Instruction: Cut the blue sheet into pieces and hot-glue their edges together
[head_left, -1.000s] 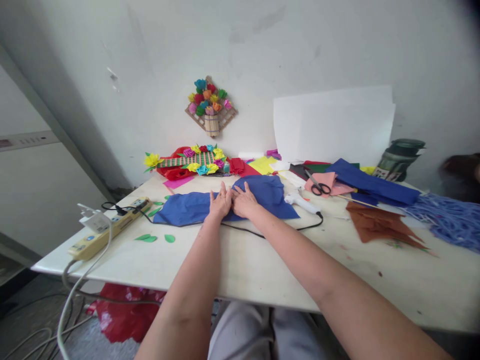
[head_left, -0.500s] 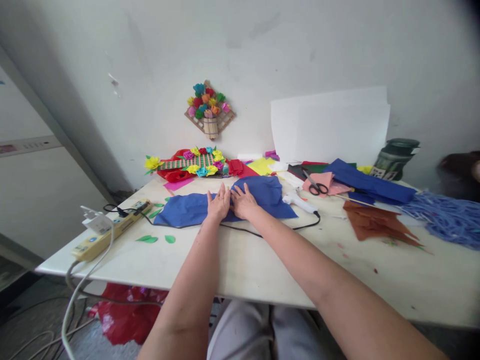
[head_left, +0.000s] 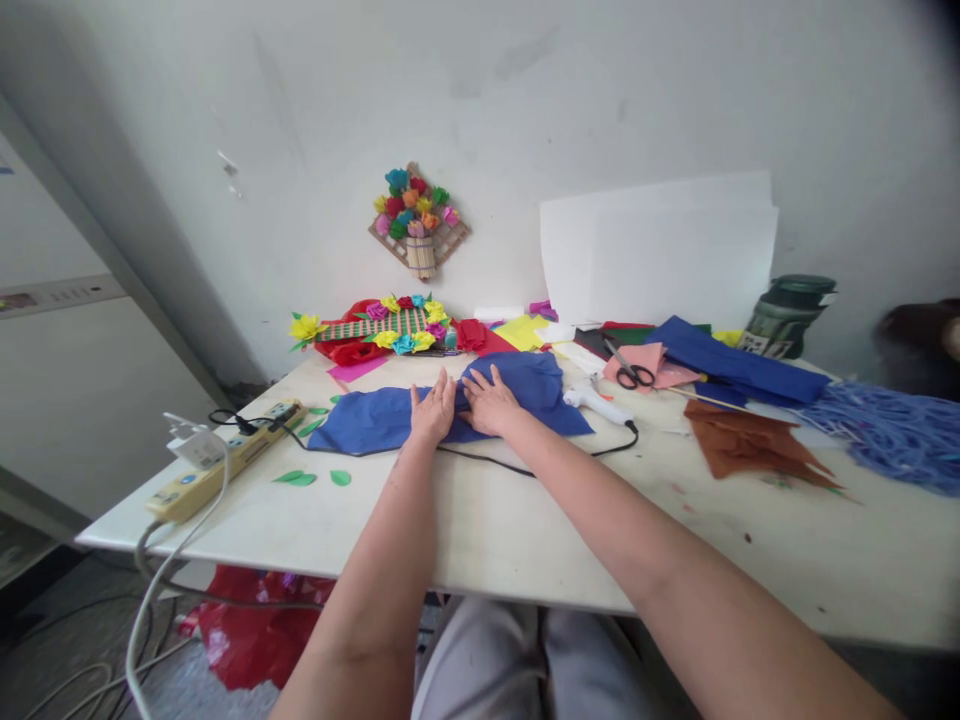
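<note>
A crumpled sheet of blue paper (head_left: 375, 420) lies across the middle of the white table (head_left: 480, 520). Both my hands rest flat on it, side by side. My left hand (head_left: 433, 410) presses its centre with fingers stretched out. My right hand (head_left: 487, 402) lies just to the right, fingers spread, on the raised fold of the same sheet. Neither hand grips anything. A black cable (head_left: 510, 465) runs under my forearms along the sheet's near edge.
A white glue gun (head_left: 596, 401) lies right of the sheet, with scissors (head_left: 630, 368) on pink paper behind. Brown paper (head_left: 750, 450) and blue papers lie to the right. A power strip (head_left: 225, 462) and green paper leaves (head_left: 304, 478) sit left. Paper flower crafts (head_left: 382, 328) stand by the wall.
My hands have stayed on the blue sheet, shifting only slightly. The view has drifted a little.
</note>
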